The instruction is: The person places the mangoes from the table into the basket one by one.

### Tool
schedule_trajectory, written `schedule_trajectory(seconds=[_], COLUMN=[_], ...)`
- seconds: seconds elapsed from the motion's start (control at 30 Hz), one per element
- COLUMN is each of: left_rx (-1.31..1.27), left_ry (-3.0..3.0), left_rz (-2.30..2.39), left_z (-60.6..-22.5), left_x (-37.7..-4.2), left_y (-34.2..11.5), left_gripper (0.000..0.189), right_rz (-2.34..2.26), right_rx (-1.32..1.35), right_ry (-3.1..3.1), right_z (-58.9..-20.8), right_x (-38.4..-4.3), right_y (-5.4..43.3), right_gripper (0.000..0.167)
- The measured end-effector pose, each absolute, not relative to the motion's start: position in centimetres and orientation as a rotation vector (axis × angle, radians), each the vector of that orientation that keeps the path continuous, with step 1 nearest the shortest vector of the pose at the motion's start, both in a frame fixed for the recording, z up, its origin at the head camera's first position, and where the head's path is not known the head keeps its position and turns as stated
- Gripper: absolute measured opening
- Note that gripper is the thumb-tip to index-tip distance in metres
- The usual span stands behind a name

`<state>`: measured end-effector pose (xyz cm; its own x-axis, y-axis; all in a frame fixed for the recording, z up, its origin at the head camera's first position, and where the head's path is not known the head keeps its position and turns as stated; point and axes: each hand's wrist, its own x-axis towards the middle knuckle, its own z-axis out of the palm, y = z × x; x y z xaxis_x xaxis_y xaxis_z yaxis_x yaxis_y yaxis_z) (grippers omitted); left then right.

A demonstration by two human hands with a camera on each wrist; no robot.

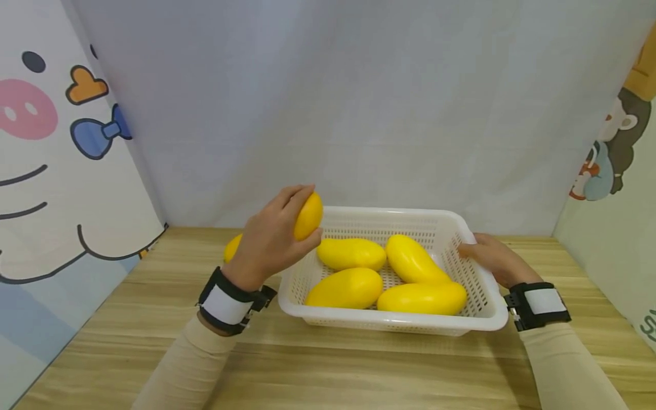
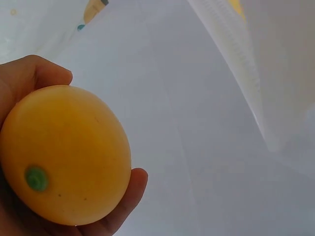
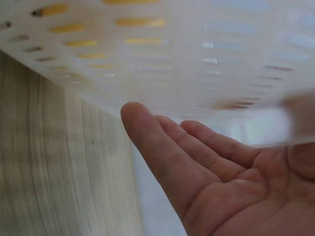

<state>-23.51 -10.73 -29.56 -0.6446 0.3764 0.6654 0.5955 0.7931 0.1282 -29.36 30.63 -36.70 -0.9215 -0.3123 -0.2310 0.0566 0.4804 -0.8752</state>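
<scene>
My left hand (image 1: 271, 239) grips a yellow mango (image 1: 309, 216), raised at the left end of a white plastic basket (image 1: 394, 319). In the left wrist view the mango (image 2: 74, 152) shows its green stem spot, with fingers wrapped around its sides. Several more yellow mangoes (image 1: 422, 298) lie inside the basket. At the basket's right end, my right hand (image 1: 497, 259) holds the rim, thumb over the top. The right wrist view shows its fingers (image 3: 167, 162) stretched along the outside of the slotted wall (image 3: 172, 59).
Another yellow mango (image 1: 232, 247) sits on the wooden table (image 1: 338, 370) behind my left hand, partly hidden by it. A pale cloth backdrop (image 1: 359, 102) rises behind the basket. Cartoon-printed panels (image 1: 56, 171) stand at both sides.
</scene>
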Motion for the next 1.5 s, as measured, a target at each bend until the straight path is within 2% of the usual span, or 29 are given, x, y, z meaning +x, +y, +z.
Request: schedule_trajectory(seconds=[0.8,1.5], left_rx=[-0.748,-0.808], left_ry=[-2.298,-2.312], left_rz=[-0.57,-0.573], left_z=[-27.6,-27.5], left_x=[-23.6,-23.3], left_y=[-8.2,-5.9], left_gripper=[0.068,0.069], right_rz=[-1.436,-1.45], right_rx=[-0.222,-0.247], right_ry=[2.37,2.361], right_z=[-36.6,-36.7], right_x=[-29.3,-29.4], right_y=[30.6,30.8], right_gripper=[0.049,0.05])
